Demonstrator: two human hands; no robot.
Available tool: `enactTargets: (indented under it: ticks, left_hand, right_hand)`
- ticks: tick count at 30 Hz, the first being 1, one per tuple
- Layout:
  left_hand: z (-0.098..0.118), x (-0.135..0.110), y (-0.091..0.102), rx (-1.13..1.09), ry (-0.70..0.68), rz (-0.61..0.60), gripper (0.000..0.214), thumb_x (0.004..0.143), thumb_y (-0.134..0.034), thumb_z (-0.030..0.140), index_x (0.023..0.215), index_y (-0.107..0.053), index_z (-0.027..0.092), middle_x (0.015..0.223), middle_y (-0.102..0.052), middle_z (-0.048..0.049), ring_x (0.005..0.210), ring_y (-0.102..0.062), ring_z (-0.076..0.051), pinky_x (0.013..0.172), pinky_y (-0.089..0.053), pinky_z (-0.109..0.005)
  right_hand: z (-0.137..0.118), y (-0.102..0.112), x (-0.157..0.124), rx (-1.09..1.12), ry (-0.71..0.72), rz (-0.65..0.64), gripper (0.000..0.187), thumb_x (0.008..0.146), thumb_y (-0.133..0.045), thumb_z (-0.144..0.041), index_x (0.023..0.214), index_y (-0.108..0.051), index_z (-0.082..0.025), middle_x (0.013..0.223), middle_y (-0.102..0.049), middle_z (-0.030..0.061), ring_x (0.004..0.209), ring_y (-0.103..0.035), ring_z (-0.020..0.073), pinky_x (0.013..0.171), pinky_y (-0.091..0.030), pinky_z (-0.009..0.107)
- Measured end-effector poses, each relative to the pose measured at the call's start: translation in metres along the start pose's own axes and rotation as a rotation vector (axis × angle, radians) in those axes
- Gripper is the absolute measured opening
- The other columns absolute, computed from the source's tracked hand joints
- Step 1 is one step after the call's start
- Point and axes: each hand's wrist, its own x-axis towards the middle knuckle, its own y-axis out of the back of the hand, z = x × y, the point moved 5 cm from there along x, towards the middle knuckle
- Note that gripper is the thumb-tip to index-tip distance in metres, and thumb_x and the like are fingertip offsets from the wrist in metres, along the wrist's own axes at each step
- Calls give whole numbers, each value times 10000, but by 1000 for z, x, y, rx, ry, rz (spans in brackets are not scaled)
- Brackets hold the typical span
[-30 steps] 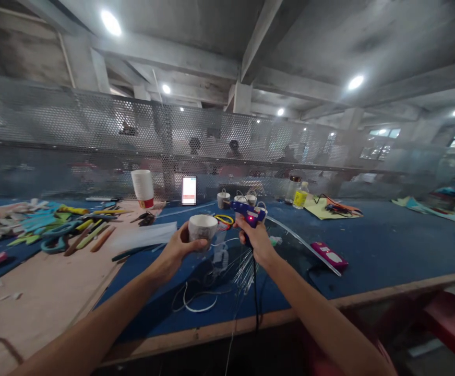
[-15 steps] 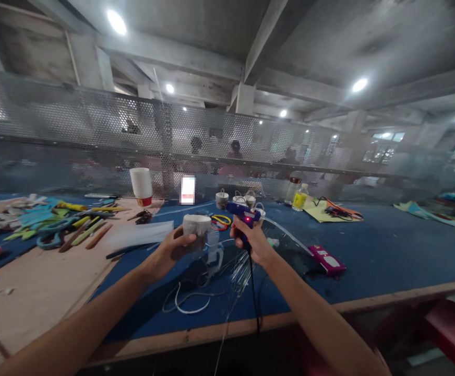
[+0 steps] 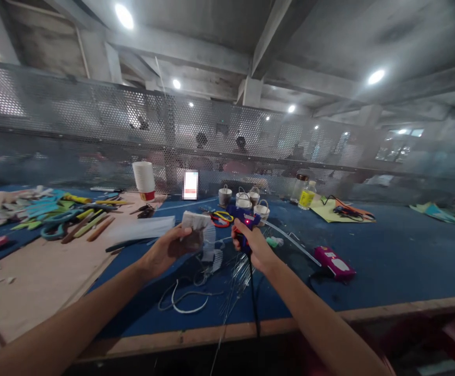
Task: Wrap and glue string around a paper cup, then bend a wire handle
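My left hand is closed around a small whitish-grey cup, held above the blue table and tilted. My right hand grips a dark blue glue gun with a lit red light; a clear glue stick trails from its back and a black cord hangs below. The nozzle points left, apart from the cup. Behind the glue gun stand several small cups with wire-like handles. Under my hands lie thin clear strands and a loop of white cord.
Paper cups are stacked at the back left. Scissors, sticks and coloured scraps cover the left side. A magenta box lies to the right. Bottles stand behind, before a perforated metal screen.
The cup in my left hand has turned, so its top opening shows less. The glue gun has shifted slightly lower against the background cups. The whole view has moved a little.
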Motion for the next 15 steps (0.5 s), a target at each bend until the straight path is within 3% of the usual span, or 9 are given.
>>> enactTargets:
  ticks: [3,8,15]
  left_hand:
    - [0,2,4,8,-13,33,220,813,-720,274,1024,-741,215,1001,-768,-44,902,-711,-213,756,-610,-317]
    - [-1,2,10,5,-12,138,219,833,-693,266,1037,-730,195,1020,-777,-26,914,-704,-223,764,-614,-325]
    - [5,4,16,-22,-36,322,168,835,-631,204,969,-727,174,941,-784,-12,883,-684,-212,727,-605,-320]
  right_hand:
    - [4,3,-2,-34,-84,44,482,732,-760,-614,780,-695,-139,631,-567,-22,563,-546,98,539,-474,225]
    - [14,12,-5,-142,-219,75,476,731,-762,-610,720,-689,-140,616,-584,-8,522,-492,90,518,-427,230]
    - [22,33,0,-572,-189,89,586,805,-612,-705,618,-690,-155,630,-644,34,598,-531,135,562,-376,244]
